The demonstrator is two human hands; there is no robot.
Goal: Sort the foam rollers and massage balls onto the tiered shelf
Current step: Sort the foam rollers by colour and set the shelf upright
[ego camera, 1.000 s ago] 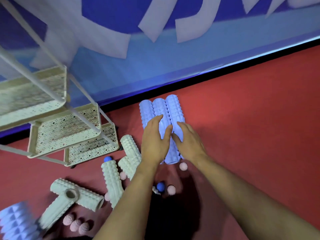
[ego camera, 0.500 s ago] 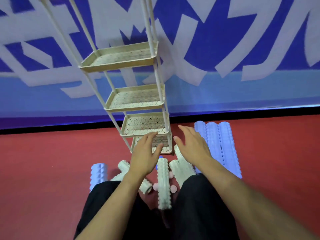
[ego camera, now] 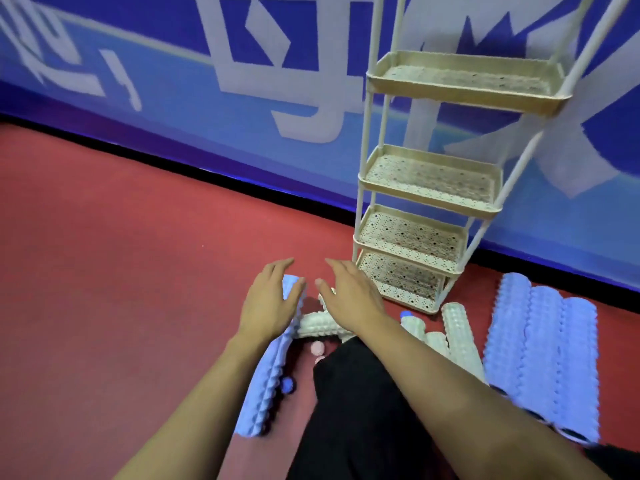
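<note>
The shelf (ego camera: 429, 216) stands against the wall with all visible tiers bare, so sorting looks barely begun. Three blue rollers (ego camera: 543, 358) lie side by side on the floor to its right; another blue roller (ego camera: 266, 386) lies under the left hand (ego camera: 273, 303), white rollers (ego camera: 457, 334) between. Both hands hover with fingers spread, holding nothing; the right hand (ego camera: 349, 299) is above a white roller (ego camera: 317, 325). Pink balls (ego camera: 317, 348) sit nearby. Next probably comes gripping a roller and lifting it to a tier.
</note>
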